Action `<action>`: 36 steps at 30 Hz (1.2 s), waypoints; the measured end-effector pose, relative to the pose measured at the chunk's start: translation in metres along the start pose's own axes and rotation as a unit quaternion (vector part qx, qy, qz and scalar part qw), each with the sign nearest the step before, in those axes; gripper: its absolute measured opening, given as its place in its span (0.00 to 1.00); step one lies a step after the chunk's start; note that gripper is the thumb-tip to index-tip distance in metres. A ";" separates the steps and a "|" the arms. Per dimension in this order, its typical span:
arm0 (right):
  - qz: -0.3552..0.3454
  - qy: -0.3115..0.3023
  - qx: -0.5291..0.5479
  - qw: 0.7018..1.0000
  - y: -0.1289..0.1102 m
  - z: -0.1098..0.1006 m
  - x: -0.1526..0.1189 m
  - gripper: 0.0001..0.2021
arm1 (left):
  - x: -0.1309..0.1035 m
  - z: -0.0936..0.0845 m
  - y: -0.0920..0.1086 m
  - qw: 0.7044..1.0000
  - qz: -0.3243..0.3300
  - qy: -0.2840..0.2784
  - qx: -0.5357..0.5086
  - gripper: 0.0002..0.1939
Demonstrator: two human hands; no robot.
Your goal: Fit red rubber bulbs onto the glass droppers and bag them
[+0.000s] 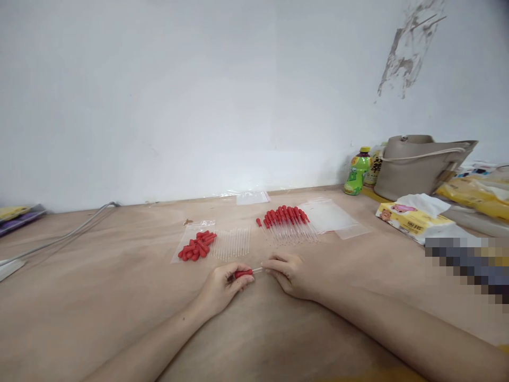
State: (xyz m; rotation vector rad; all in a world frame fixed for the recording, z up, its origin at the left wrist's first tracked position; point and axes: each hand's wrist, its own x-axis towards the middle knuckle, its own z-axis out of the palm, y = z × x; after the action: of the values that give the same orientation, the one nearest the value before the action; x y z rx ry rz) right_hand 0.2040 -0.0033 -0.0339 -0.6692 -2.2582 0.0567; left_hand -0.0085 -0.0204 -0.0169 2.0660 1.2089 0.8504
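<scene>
Between thumb and fingers, my left hand grips a red rubber bulb. A clear dropper tube extends from the bulb toward the right, and its far end is pinched by the fingertips of my right hand. Loose red bulbs lie heaped on a clear plastic bag beyond my left hand. Beside them, several bare clear tubes are lined up in a row. Farther right, several droppers with red bulbs on their tubes lie side by side.
White bags lie behind the droppers. A green drink bottle, a grey-brown handbag and a yellow tissue pack stand at the right. A grey cable crosses the left. A white wall bounds the table.
</scene>
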 end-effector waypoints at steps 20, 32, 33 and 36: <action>0.004 0.019 0.017 1.000 0.006 -0.004 -0.002 0.07 | -0.001 -0.004 -0.001 1.000 0.026 0.012 0.008 0.11; -0.002 0.020 0.034 0.999 0.002 -0.003 0.003 0.08 | -0.002 -0.003 -0.004 0.999 -0.001 -0.001 -0.034 0.12; -0.002 0.023 0.032 0.999 0.000 -0.004 0.004 0.08 | -0.002 -0.004 -0.004 0.999 -0.003 -0.002 -0.033 0.13; -0.001 0.019 0.025 1.000 -0.004 -0.005 0.007 0.09 | -0.002 -0.004 -0.003 1.000 -0.002 -0.006 -0.023 0.13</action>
State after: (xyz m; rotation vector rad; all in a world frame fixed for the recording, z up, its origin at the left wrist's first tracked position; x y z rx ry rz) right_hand 0.2015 -0.0040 -0.0248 -0.6353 -2.2142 0.0985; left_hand -0.0136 -0.0200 -0.0170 2.0285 1.1767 0.8555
